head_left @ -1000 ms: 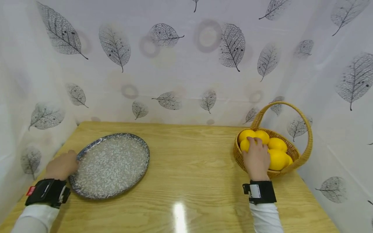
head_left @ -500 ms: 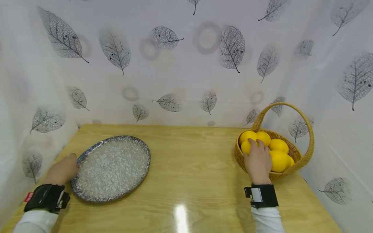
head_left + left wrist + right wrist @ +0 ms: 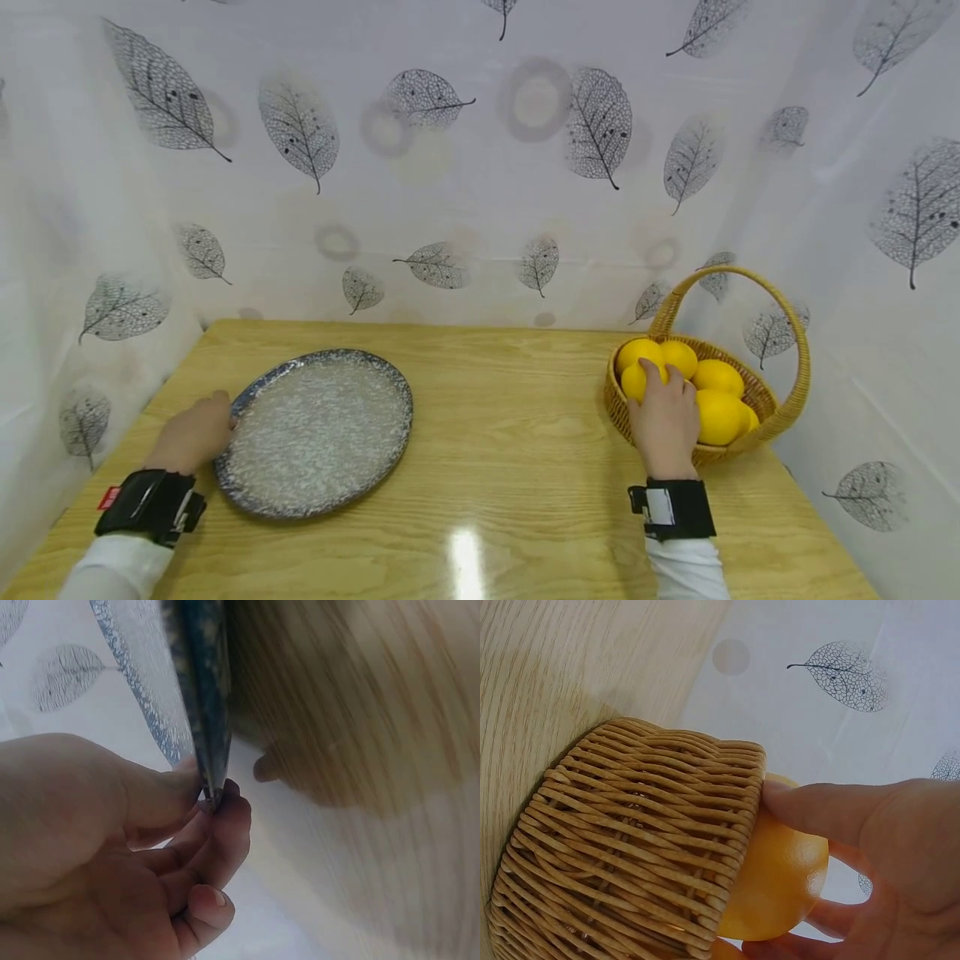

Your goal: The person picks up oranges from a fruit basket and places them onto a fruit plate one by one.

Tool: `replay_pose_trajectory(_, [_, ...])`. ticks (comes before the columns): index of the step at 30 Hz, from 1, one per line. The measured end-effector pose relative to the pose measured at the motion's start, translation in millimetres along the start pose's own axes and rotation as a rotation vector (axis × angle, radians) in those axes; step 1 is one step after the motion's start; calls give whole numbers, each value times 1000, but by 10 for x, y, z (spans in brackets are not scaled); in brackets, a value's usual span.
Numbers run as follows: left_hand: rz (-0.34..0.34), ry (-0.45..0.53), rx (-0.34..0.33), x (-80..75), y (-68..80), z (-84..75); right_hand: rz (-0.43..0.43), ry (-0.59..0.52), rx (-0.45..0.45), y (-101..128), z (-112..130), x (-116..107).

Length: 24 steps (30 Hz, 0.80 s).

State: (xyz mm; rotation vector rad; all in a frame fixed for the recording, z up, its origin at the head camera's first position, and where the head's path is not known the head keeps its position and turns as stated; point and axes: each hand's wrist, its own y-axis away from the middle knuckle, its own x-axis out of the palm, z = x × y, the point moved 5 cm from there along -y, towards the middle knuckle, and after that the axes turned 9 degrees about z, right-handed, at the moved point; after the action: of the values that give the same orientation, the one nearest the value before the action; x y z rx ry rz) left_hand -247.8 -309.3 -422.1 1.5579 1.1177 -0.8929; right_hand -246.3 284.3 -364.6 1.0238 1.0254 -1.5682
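Observation:
My left hand (image 3: 193, 433) pinches the left rim of a speckled grey oval plate (image 3: 318, 433) with a dark blue edge. In the left wrist view the plate's rim (image 3: 204, 697) is seen edge-on, between the thumb and the curled fingers. My right hand (image 3: 666, 425) reaches over the near left side of a wicker basket (image 3: 617, 410) that holds several lemons. It grips one lemon (image 3: 633, 380), partly hidden by the fingers. From the right wrist, the thumb lies on this lemon (image 3: 784, 874) right at the basket's rim, with fingers round its other side.
The basket's tall arched handle (image 3: 801, 367) rises on the right. Other lemons (image 3: 720, 417) lie beside the gripped one. A pale wooden table (image 3: 495, 433) spans between plate and basket. White leaf-print curtains (image 3: 480, 192) stand behind and along both sides.
My left hand has moved to the right, and the plate has shifted right along with it. The right hand has stayed at the same lemon in the basket.

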Motion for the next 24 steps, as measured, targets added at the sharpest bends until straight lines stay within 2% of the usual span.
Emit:
replay_pose_trajectory(5, [-35, 13, 56, 35, -83, -157, -12, -1, -6, 5, 16, 16])
replay_pose_trajectory(9, [-39, 20, 103, 106, -161, -321, -34, 3, -8, 11, 30, 13])
replay_pose_trajectory(15, [-20, 62, 111, 194, -287, -675, -32, 0, -3, 14, 23, -3])
replay_pose_trajectory(24, [-49, 66, 140, 271, -404, -1195, -22, -4, 3, 6, 21, 0])
